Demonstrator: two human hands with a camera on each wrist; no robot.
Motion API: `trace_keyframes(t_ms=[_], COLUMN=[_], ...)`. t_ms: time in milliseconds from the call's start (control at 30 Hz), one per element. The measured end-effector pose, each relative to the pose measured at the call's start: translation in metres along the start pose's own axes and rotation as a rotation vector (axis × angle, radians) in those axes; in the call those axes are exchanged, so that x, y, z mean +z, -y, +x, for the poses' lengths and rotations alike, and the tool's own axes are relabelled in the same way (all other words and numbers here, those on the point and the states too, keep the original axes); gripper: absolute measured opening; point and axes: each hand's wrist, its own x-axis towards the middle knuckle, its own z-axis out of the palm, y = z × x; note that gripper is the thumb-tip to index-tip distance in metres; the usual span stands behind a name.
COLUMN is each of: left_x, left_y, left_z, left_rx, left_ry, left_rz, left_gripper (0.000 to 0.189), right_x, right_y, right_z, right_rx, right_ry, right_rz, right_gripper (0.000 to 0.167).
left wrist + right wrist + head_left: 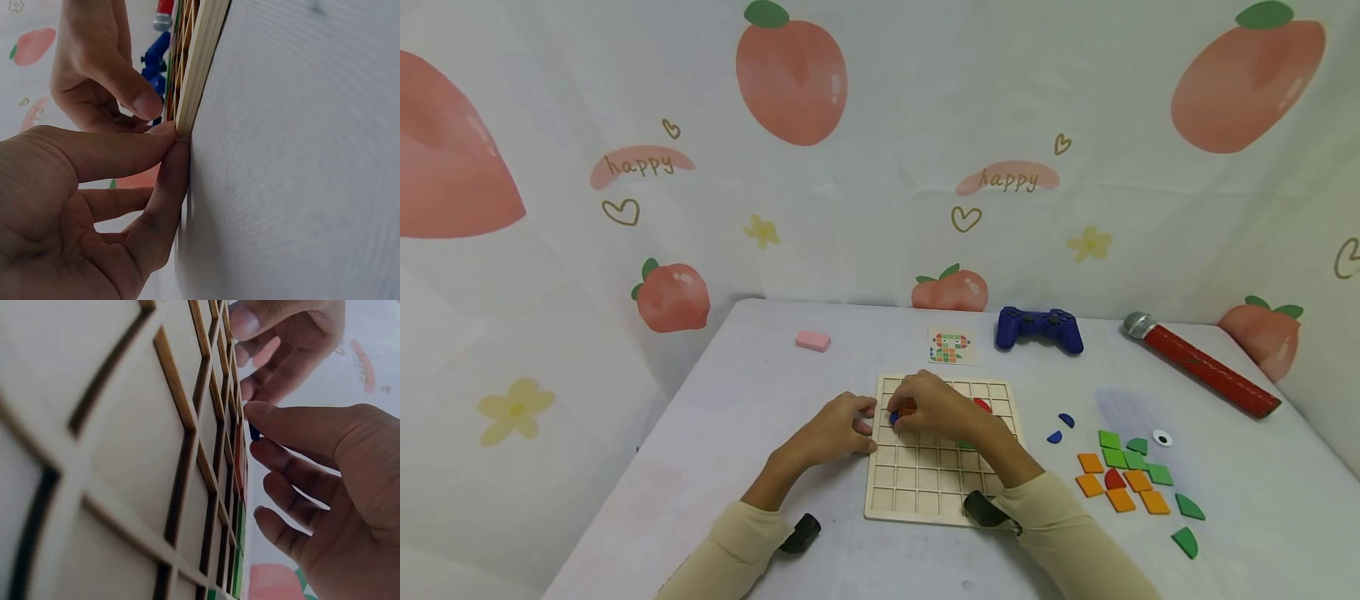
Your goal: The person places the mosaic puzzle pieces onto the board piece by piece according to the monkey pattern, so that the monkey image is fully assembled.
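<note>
Right hand (934,406) pinches blue piece (254,432) between its fingertips (260,409)

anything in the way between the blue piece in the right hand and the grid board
Nothing visible: the right hand pinches the blue piece at the wooden grid board. The left hand grips the board's left edge, off to the side.

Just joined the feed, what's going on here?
A person's right hand pinches a small blue piece at a wooden grid board, while the left hand grips the board's left edge. A red piece and a green piece sit on the board. Loose orange tiles and green tiles lie right of it, a pattern card behind.
</note>
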Motion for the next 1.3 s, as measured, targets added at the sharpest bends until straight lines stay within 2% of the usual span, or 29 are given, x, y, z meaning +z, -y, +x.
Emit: trace_keyframes(t_ms=[600,1033,1300], left_x=[0.0003,0.001,0.0005], left_y=[0.0001,0.0008,0.002], left_z=[-0.0001,-0.0009,-0.0005], left_rx=[-0.001,0.009,0.019], left_ry=[-0.005,-0.002,-0.002], left_rz=[0.008,0.015,0.035], left_gripper=[0.071,0.07,0.07], right_x=[0.0045,0.0002,-0.0025], right_y=[0.005,0.0067,0.0056], right_z=[0.0062,0.0041,0.0017], right_rx=[0.048,0.0,0.017], right_ry=[0.014,0.031,0.039], right_rz=[-0.002,-0.061,-0.019], right_gripper=[0.017,0.013,0.016])
